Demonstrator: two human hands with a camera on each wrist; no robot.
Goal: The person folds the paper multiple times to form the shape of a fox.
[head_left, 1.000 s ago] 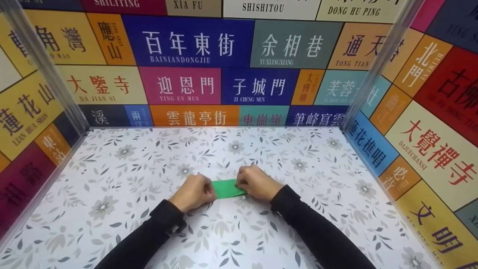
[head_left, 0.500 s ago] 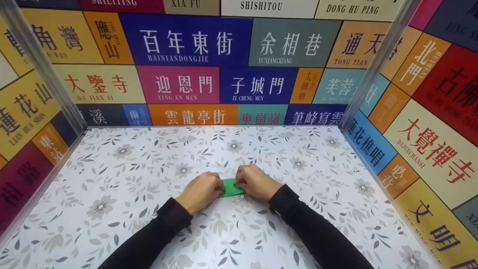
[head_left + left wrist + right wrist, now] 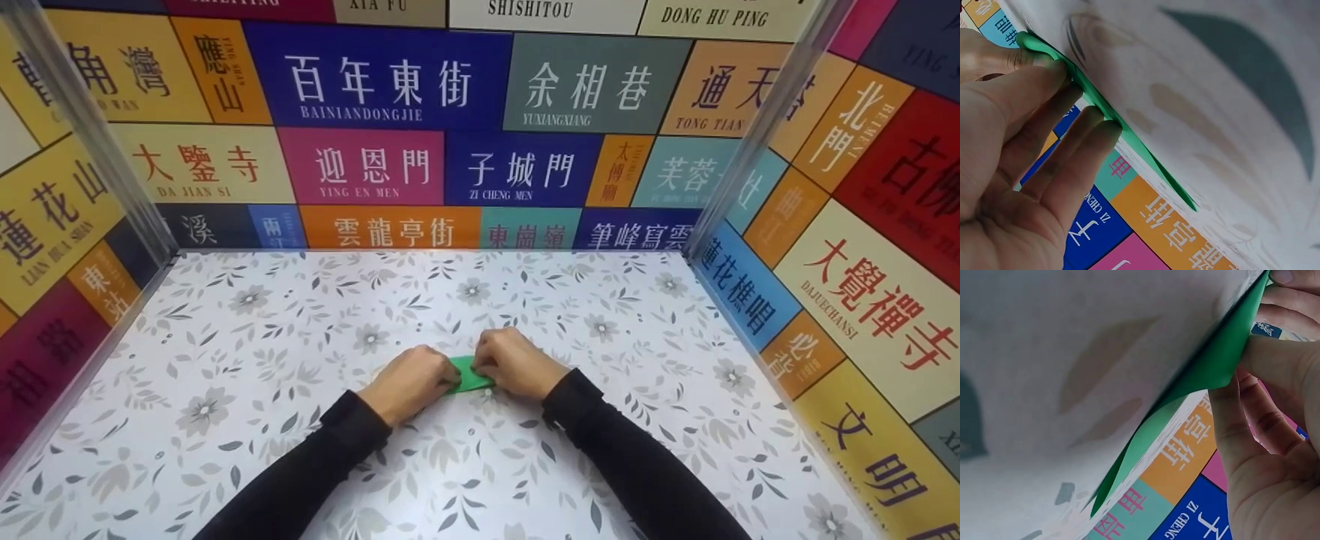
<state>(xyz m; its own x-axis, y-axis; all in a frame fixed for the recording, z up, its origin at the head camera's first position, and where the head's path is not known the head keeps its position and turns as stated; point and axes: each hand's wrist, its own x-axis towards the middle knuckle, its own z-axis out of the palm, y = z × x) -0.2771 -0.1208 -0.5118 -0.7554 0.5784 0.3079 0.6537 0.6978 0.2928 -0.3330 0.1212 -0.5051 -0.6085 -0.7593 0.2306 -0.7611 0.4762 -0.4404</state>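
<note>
A small strip of green paper point(image 3: 471, 379) lies low over the flowered tabletop, bridging the two hands. My left hand point(image 3: 412, 384) grips its left end, thumb and fingertips close together. In the left wrist view, the left hand point(image 3: 1022, 146) has its thumb and fingers against the edge of the green paper point(image 3: 1139, 145). My right hand point(image 3: 519, 366) holds the right part. Seen from the right wrist, the right hand point(image 3: 1275, 416) pinches a lifted, bent part of the paper point(image 3: 1216, 363) between thumb and finger. The fingers hide both ends from the head view.
The table point(image 3: 300, 465) has a white covering printed with grey leaves and flowers. Behind it stands a back wall point(image 3: 382, 82) of coloured signs, with similar side walls at left and right. Transparent strips point(image 3: 739, 150) run up the corners.
My left hand has shifted right along the green paper, towards the right hand, so a shorter stretch of paper shows between them. The right hand stays nearly where it was.
</note>
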